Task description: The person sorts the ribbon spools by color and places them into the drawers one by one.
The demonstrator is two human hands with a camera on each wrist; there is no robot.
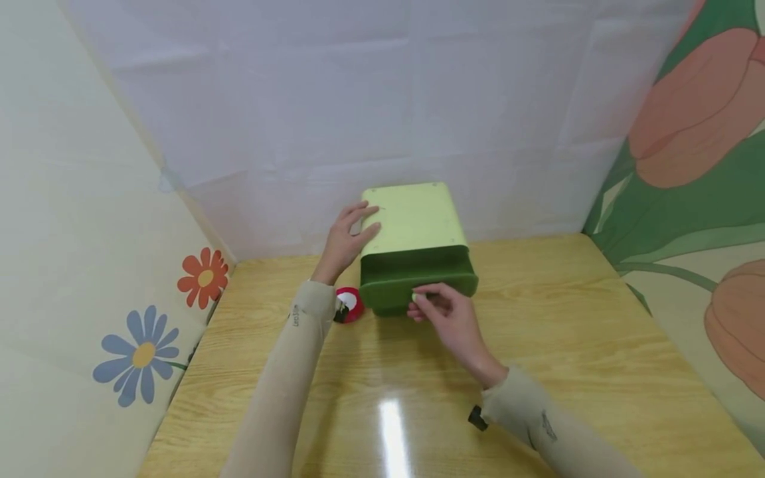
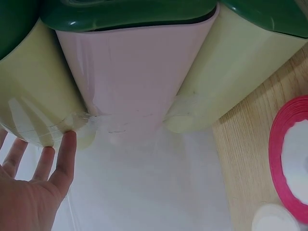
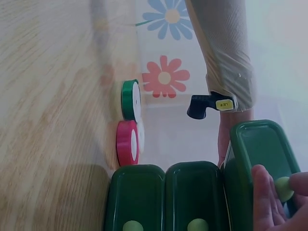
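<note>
A stacked drawer unit (image 1: 412,216) with pale green and pink shells stands on the table. Its top green drawer (image 1: 385,293) is partly pulled out. Thumb and forefinger of my right hand (image 1: 452,323) pinch the small light green knob (image 3: 284,188) on that drawer's front. The lower two green drawers (image 3: 137,192) sit side by side in the right wrist view, each with a round knob. With fingers spread, my left hand (image 1: 345,240) rests on the upper left edge of the unit. In the left wrist view its fingertips touch the outermost pale green shell (image 2: 36,96).
Left of the unit lies a pink-red ribbon spool (image 1: 360,307); a green ribbon spool (image 3: 129,100) is beside it. Clear tape (image 2: 139,118) runs across the shells. A white sheet (image 1: 335,119) hangs behind, and flower-printed panels (image 1: 717,199) flank the wooden table (image 1: 568,318).
</note>
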